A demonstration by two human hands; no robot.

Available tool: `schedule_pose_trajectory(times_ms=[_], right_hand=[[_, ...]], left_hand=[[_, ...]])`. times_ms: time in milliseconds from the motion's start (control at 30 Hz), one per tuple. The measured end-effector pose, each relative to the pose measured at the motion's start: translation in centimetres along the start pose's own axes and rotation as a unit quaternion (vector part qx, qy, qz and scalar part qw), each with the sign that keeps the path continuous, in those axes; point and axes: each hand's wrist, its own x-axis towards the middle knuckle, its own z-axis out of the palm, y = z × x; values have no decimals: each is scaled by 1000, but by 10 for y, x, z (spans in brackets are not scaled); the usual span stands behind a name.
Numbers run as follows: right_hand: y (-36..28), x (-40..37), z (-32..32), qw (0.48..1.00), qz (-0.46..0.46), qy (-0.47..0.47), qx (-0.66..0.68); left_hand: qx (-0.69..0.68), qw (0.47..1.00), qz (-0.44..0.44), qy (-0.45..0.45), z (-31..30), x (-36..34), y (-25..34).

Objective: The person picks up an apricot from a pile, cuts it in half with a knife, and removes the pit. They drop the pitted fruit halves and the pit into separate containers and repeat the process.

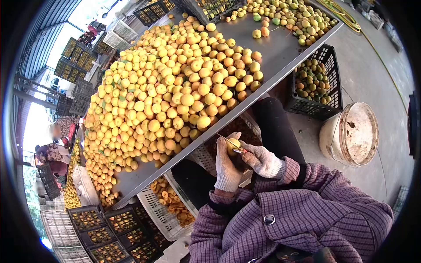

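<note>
In a white knit glove, my left hand (228, 168) is closed around a yellow apricot (233, 146) in front of my lap. My right hand (265, 161), gloved too, grips a small knife (226, 140); its thin blade lies against the fruit. Just beyond both hands runs the raised edge of a metal table, where a big heap of yellow-orange apricots (166, 87) is piled. Below the hands, partly hidden by them, a basket with dark reddish contents (232, 127) sits between my knees.
Right of me stand a black crate (335, 83) of greenish fruit and a dirty white bucket (362, 133). A white basket (151, 206) at left holds split fruit. Several black crates (116, 234) are stacked lower left. Another person (55, 155) is at far left. A yellow hose (346, 15) lies behind.
</note>
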Motion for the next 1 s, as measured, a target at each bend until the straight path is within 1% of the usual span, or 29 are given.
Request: schedule_pose_trajectory(times_ms=[67, 100, 167, 200, 267, 400, 467, 500, 567, 633, 700, 767, 833, 867, 900, 967, 1000], right_hand=[[-9, 2, 1, 997, -3, 47, -65], [-8, -5, -1, 996, 8, 47, -76], [2, 0, 2, 987, 39, 13, -158], [5, 4, 6, 987, 36, 12, -156], [8, 8, 10, 982, 75, 16, -174], [3, 10, 19, 978, 65, 48, -194], [7, 11, 25, 984, 68, 73, -146], [14, 11, 27, 984, 68, 76, -146], [29, 12, 30, 993, 43, 57, -97], [26, 14, 32, 993, 60, 53, -85], [25, 17, 35, 990, 120, 44, -54], [19, 20, 36, 990, 120, 54, -51], [18, 22, 37, 994, 100, 39, -22], [17, 24, 38, 992, 119, 33, -17], [17, 27, 37, 992, 116, 38, -15], [20, 31, 38, 996, 80, 19, -19], [21, 35, 37, 996, 92, -9, 1]], left_hand=[[5, 999, 23, 31, -2, 4, -3], [-9, 999, 16, 29, -5, 4, -12], [22, 994, 80, 68, -12, 8, -12], [25, 994, 83, 69, -15, 9, -9], [23, 991, 103, 78, -18, 10, -8], [38, 989, 114, 82, -24, 13, -11], [51, 979, 163, 113, -25, 17, -15], [52, 979, 162, 111, -24, 15, -14], [20, 986, 144, 77, -21, 10, -12], [15, 986, 144, 85, -19, 9, -13], [14, 985, 139, 98, -21, 8, -15], [32, 977, 180, 107, -29, 11, -17], [35, 978, 176, 104, -33, 12, -18], [46, 975, 184, 113, -34, 12, -18], [58, 972, 194, 120, -32, 12, -16], [82, 968, 199, 128, -34, 12, -14], [100, 961, 204, 155, -30, 11, -12]])
